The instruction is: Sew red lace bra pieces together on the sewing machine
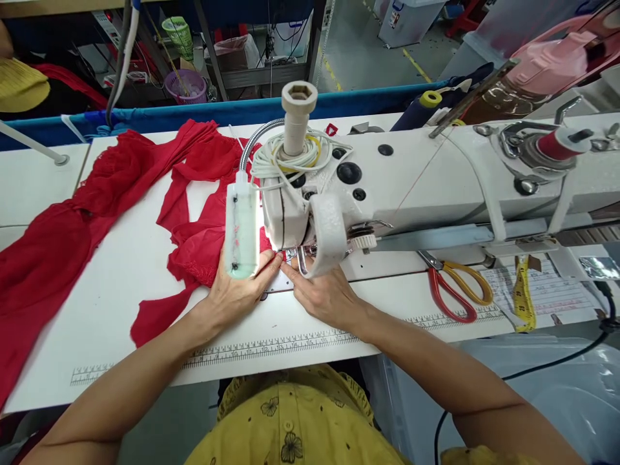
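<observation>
A white sewing machine (pixel 411 174) spans the table, its head above both hands. My left hand (pixel 237 287) presses red fabric (pixel 198 252) close to the presser foot, fingers closed on the cloth's edge; the lamp (pixel 242 226) on the machine head covers part of it. From the other side, my right hand (pixel 322 294) reaches under the white finger guard, its fingertips meeting the left ones at a small red bit of cloth. What its fingers grip is partly hidden by the machine. More red fabric trails left across the table.
Scissors (pixel 458 284) with red and yellow handles lie at the right, beside a yellow tape measure (pixel 524 297) on a paper sheet (pixel 557 287). A printed ruler (pixel 271 347) runs along the table's front edge. A red thread spool (pixel 557 143) sits on the machine. At far left is a person's yellow sleeve (pixel 22 87).
</observation>
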Motion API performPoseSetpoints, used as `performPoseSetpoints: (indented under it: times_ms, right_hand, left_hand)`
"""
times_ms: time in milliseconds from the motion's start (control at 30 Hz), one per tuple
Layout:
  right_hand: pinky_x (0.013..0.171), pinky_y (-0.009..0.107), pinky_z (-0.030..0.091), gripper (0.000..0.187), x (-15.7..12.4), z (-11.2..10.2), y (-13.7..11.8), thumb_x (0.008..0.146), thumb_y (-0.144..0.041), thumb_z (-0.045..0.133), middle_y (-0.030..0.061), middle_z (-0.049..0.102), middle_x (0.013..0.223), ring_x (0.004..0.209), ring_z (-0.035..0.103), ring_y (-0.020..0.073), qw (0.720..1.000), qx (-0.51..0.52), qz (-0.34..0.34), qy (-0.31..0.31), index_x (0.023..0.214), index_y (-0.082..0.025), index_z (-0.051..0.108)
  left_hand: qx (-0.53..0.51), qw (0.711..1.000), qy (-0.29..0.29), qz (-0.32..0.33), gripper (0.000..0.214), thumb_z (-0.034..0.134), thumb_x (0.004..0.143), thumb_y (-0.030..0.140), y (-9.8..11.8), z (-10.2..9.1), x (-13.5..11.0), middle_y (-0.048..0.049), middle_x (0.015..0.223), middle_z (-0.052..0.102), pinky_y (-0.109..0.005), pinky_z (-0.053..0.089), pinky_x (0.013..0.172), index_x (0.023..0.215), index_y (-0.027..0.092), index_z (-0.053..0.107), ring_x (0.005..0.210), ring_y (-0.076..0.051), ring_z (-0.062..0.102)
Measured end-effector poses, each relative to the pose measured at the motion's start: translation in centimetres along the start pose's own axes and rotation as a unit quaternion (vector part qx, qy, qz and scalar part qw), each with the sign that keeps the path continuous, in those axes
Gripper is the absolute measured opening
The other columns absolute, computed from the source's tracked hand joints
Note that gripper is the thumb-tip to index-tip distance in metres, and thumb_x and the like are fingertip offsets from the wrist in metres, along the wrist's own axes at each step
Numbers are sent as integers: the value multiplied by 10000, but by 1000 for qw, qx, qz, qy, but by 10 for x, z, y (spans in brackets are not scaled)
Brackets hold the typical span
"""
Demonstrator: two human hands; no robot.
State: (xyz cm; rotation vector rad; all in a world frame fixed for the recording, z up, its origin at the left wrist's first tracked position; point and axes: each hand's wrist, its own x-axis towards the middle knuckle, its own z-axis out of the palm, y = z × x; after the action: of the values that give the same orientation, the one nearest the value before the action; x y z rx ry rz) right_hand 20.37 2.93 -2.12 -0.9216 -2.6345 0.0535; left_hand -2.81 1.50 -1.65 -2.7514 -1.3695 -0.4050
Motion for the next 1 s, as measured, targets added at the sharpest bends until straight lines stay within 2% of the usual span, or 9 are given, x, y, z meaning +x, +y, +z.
performPoseSetpoints:
  times_ms: [167,267,367,500,700,900,1000]
  right_hand:
    - [996,497,421,445,0,1,-1,962,-163,481,162,709,1061,1073,583,295,1000,4,1,13,1387,-89,587]
    - [997,478,446,468,2,0,-1,945,-135,489,155,689,1182,1089,578,282,1000,21,-8,12,1405,-93,566]
    - [988,456,469,463,4,-3,-1,939,-125,482,138,674,1233,1070,584,265,1000,20,-7,11,1391,-109,578]
    - [983,459,483,467,5,-6,0,938,-149,480,133,698,1150,1074,592,277,1000,11,1,-2,1391,-143,594]
    - [1042,500,460,472,3,-7,-1,934,-155,464,141,708,1089,1049,602,285,999,9,3,-46,1382,-157,611]
    - [1060,517,448,462,-2,-3,-3,950,-194,481,132,706,1119,1064,596,286,998,12,20,-65,1392,-220,609]
    - [1059,502,438,472,-2,-2,-3,954,-190,473,130,703,1111,1069,592,278,998,2,23,-64,1410,-218,592]
  left_hand:
    - [-57,997,32,-33,374,518,944,121,0,-3,1,-94,1130,726,-489,522,933,1305,178,599,1003,-247,646]
    - [-71,996,27,-35,339,525,947,127,-1,-2,0,-86,1160,720,-501,525,955,1262,194,631,1032,-244,642]
    - [-60,998,28,-20,396,520,924,93,-1,0,-2,-112,1243,692,-572,507,993,1291,203,621,1080,-265,632]
    - [-61,998,25,-10,480,494,913,67,-2,4,-4,-111,1216,702,-658,459,1039,1358,224,586,1051,-271,637]
    - [-79,997,15,-17,391,492,939,104,-6,2,-4,-107,1142,706,-510,562,910,1301,172,625,1045,-268,627]
    - [-55,998,-7,-5,386,502,902,44,-5,0,-5,-91,1092,706,-485,545,917,1233,177,650,1013,-247,635]
    - [-51,999,4,-6,395,489,891,17,-4,-1,-3,-98,1093,706,-469,530,929,1223,165,646,1019,-246,636]
